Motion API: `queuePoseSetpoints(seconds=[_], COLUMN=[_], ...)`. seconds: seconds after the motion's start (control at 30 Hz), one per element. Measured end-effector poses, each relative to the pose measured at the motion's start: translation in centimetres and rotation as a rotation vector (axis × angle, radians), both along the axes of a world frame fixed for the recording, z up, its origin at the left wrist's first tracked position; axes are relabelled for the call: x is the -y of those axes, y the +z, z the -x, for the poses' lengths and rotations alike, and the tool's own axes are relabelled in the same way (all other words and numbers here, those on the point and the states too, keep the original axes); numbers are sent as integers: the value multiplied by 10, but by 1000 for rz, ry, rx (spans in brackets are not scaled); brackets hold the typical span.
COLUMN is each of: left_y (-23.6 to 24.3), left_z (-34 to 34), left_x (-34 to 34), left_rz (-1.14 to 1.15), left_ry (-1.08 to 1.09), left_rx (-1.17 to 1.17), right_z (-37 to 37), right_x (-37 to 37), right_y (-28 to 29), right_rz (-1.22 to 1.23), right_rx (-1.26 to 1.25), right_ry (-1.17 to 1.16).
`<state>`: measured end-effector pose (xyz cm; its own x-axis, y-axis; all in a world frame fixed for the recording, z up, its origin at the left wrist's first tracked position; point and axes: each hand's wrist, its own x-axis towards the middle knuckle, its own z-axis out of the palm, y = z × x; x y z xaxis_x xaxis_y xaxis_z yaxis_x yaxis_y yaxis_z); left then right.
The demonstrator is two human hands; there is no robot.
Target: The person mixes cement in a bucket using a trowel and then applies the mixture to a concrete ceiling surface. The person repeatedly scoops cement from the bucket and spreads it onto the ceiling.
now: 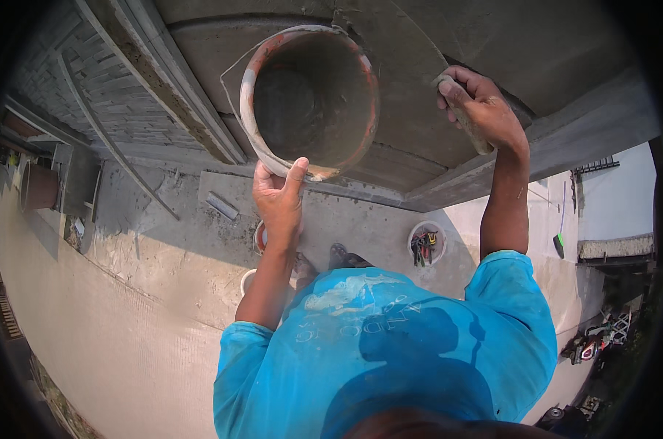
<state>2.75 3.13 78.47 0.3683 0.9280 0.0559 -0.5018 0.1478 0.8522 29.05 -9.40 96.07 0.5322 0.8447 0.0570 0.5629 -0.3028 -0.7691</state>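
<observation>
My left hand [278,196] grips the lower rim of a round bucket [246,110] with red and whitish smears, thumb over the edge. The bucket tilts its mouth toward me; grey cement coats its inside, and how much it holds is too dark to tell. A thin wire handle hangs off its left side. To the right, my right hand [489,110] is closed round the handle of a trowel [475,133], whose thin blade edge runs up along the grey cement-coated wall [522,36].
Below on the paving stands a white bucket [412,241] with several hand tools inside. A short metal bar [222,205] lies on the ground near a long curved strip [104,128]. A ledge [565,143] juts out at right. A reddish pot [40,186] is far left, a motorcycle [591,344] far right.
</observation>
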Motion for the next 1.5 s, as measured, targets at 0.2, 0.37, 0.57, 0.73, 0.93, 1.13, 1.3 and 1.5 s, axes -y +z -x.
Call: queuePoseSetpoints(seconds=[0.2, 0.37, 0.57, 0.73, 0.93, 1.13, 1.3, 1.5], left_y=[4, -21, -22, 8, 42, 30, 33, 24], left_z=[-3, -8, -13, -20, -19, -11, -20, -35], left_x=[10, 18, 24, 24, -4, -4, 3, -3], left_rz=[-228, -399, -551, -354, 23, 95, 135, 126], left_ry=[-64, -7, 41, 66, -5, -30, -46, -31], left_rx=[-93, -211, -204, -115, 34, 79, 122, 147], right_z=[39, 62, 54, 41, 31, 2, -49, -96], right_x=[-33, -58, -49, -36, -10, 2, -40, -94], right_y=[-65, -60, -72, -92, -58, 18, 32, 31], right_rz=[300, 507, 262, -138, -295, -556, -974, -758], right_rx=[578, 536, 866, 1069, 720, 147, -303, -514], right_ry=[221, 180, 62, -83, -137, 193, 770, 131])
